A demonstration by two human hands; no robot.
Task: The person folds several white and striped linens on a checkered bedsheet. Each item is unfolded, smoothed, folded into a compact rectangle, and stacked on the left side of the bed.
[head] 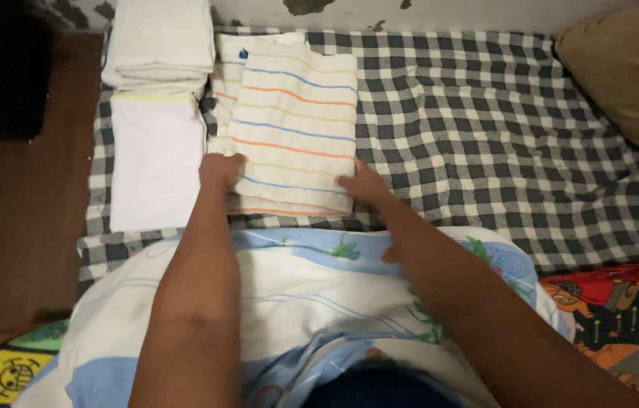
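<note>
Lighting dim and warm overall; brightest on the white folded cloths (157, 113) at upper left. Left edge falls into deep shadow. Image soft throughout, mildly blurred, no glare. Forearms dark, underexposed.

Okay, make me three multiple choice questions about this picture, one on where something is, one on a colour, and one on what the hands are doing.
1. Where does the plain white folded cloth lie relative to the striped folded cloth?
A. To its left
B. To its right
C. On top of it

2. What pattern is the bed sheet?
A. Plain red
B. Black and white check
C. Green dots

3. What are the left hand and right hand doing?
A. Hanging in the air
B. Holding a cup
C. Resting on the striped cloth's near corners

Answers: 1 A, it sits beside the left edge. 2 B, dark and white squares show. 3 C, both hands touch its near corners.
</note>
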